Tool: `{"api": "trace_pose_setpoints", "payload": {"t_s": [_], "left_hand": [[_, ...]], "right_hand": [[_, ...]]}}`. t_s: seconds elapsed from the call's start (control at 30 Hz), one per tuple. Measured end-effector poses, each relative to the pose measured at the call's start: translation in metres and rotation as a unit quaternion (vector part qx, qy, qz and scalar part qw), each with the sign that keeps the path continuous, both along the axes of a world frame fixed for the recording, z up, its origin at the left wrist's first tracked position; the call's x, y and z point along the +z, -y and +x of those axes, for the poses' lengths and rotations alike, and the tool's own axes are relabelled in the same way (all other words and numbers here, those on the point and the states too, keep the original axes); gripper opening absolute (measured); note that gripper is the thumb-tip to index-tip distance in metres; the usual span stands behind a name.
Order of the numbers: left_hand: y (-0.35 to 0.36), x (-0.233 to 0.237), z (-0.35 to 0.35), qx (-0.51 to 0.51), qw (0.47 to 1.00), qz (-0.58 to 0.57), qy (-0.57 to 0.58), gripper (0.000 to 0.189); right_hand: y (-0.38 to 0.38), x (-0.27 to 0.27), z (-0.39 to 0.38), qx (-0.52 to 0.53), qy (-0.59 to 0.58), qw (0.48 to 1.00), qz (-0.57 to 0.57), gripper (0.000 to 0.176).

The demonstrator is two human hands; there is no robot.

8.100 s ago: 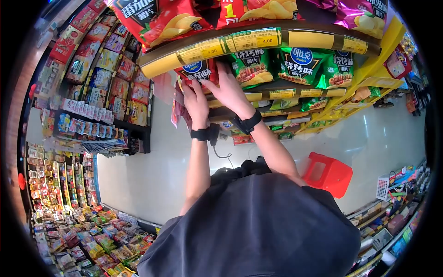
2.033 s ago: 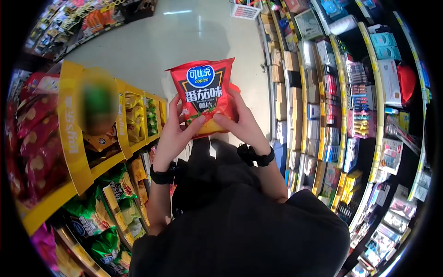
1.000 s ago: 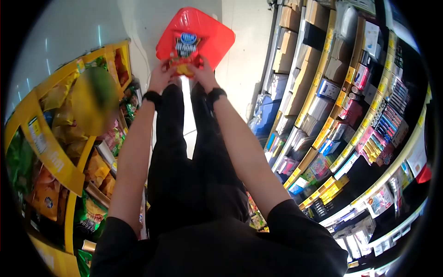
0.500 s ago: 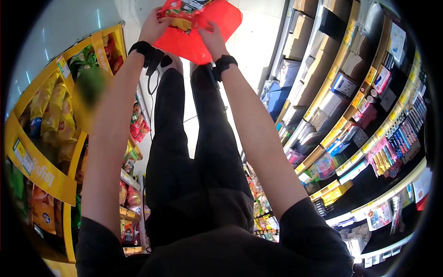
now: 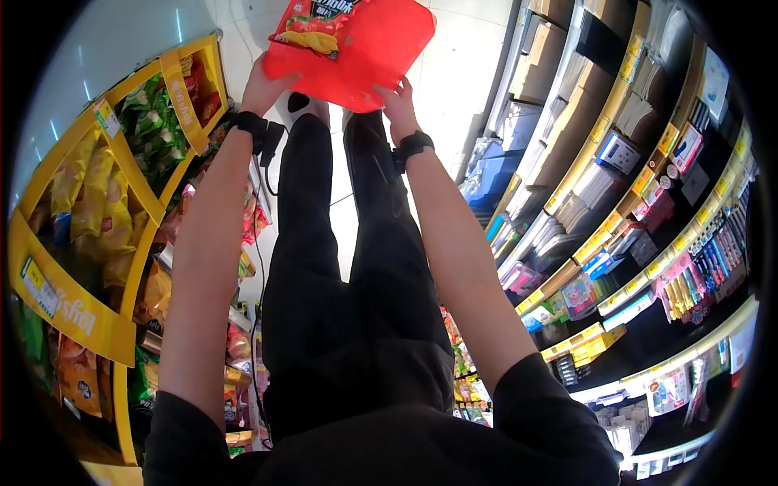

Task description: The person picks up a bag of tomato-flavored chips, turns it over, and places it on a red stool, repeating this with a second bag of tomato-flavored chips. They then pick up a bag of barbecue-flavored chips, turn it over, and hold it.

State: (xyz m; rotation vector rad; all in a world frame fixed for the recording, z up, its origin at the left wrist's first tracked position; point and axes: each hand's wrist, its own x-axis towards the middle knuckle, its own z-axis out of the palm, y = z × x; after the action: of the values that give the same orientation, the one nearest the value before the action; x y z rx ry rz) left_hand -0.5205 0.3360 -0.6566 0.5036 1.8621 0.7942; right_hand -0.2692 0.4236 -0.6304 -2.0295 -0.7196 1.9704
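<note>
A flat red tray with rounded corners is held out in front of me at the top of the view, its far edge cut off by the frame. On its left part lies a red snack bag with yellow chips printed on it. My left hand grips the tray's near left edge, thumb over the top and the other fingers mostly hidden beneath. At the near right corner, my right hand is closed on the rim. Both wrists wear black bands.
To the left stands a yellow display rack filled with chip bags. Stationery shelves with books, pens and boxes line the right. My legs stand on a pale tiled floor between them. A thin black cable hangs beside my left leg.
My left hand has moved from the snack bag down to the tray's near left edge. My right hand has shifted down and right to the near corner. The snack bag stays on the tray.
</note>
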Motion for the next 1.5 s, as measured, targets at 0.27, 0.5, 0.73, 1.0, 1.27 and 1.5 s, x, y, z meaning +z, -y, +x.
{"api": "trace_pose_setpoints", "payload": {"t_s": [0.27,0.5,0.73,1.0,1.27,1.5], "left_hand": [[0.02,0.015,0.007,0.037,0.999,-0.015,0.028,0.067],[0.076,-0.018,-0.002,0.065,0.996,-0.063,0.011,0.086],[0.101,-0.024,0.014,0.1,0.995,-0.02,0.001,0.081],[0.148,0.005,0.01,-0.136,0.982,-0.082,-0.106,0.045],[0.225,0.09,-0.001,-0.072,0.989,-0.11,-0.06,0.04],[0.32,0.126,-0.017,0.045,0.992,-0.086,0.081,0.045]], "right_hand": [[0.006,0.019,-0.002,0.037,-0.03,0.999,0.019,0.082],[0.019,-0.002,-0.013,0.063,-0.05,0.993,0.088,0.075],[0.022,-0.025,-0.018,0.255,0.091,0.939,0.212,0.072],[0.075,0.045,-0.002,0.376,0.129,0.901,0.172,0.045],[0.098,0.136,0.095,0.492,0.199,0.838,0.125,0.046],[0.123,0.158,0.2,0.366,0.227,0.872,0.233,0.036]]}}
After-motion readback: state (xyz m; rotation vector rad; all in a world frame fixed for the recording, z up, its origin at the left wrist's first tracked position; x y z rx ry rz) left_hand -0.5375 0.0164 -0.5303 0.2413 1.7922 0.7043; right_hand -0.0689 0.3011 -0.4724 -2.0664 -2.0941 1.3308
